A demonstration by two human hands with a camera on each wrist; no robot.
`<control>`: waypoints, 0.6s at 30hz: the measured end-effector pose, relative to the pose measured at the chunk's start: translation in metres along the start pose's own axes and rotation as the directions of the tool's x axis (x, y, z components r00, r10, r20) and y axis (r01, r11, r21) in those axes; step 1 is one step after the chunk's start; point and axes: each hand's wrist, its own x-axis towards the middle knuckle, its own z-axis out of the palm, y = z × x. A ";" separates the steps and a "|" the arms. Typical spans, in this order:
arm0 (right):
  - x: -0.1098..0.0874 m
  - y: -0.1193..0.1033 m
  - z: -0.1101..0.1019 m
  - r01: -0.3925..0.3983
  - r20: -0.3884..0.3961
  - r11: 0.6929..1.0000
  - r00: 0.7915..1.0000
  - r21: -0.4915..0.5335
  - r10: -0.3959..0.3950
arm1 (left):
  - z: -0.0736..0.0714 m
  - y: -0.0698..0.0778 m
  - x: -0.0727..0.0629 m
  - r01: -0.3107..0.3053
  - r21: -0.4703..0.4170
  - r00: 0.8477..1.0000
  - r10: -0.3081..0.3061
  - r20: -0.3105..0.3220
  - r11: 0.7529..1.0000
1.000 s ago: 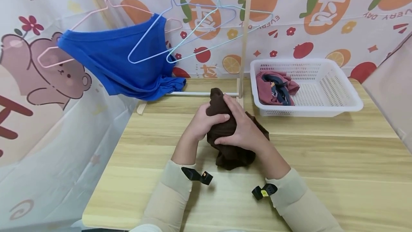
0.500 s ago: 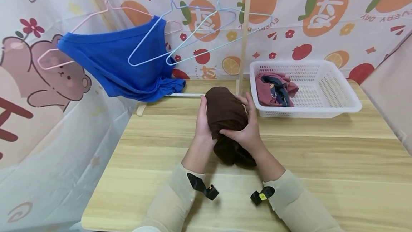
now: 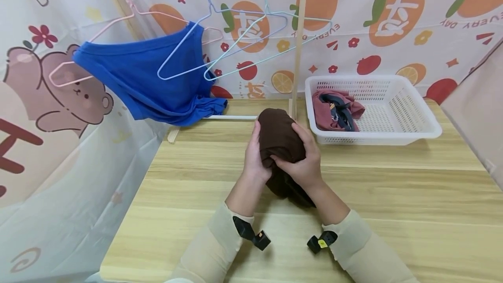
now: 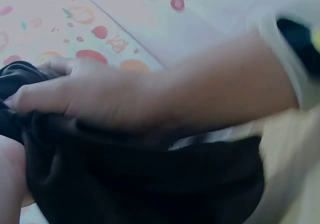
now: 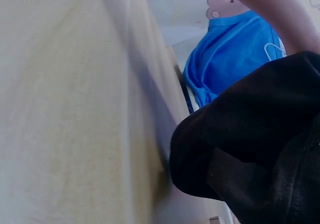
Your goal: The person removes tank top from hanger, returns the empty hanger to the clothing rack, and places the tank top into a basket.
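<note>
Dark-brown soft fabric garment (image 3: 279,132) was bunched over the pale wooden table (image 3: 157,230), gripped by left hand (image 3: 256,156) and right hand (image 3: 308,163). Apparently done: blue fabric garment (image 3: 157,75) on pink wire hanger (image 3: 132,11). Apparently left: brown one; lavender-blue wire hanger (image 3: 211,8) and mint wire hanger (image 3: 267,8) were bare. Maroon-and-navy cloth (image 3: 325,110) sat in white perforated plastic basket (image 3: 377,135). Left fingers mostly hidden; brown garment's shape unclear.

I've got a wood-grain table (image 3: 393,195), fruit-print sheet (image 3: 349,16) hanging behind, bear-print sheet (image 3: 59,182) left, plain pale surface (image 3: 481,99) far right, soft light
</note>
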 end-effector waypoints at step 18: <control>0.038 -0.014 -0.043 0.033 0.452 0.996 0.892 -0.079 0.007 | -0.018 0.039 -0.011 -0.556 0.831 0.828 0.075 0.556 -0.019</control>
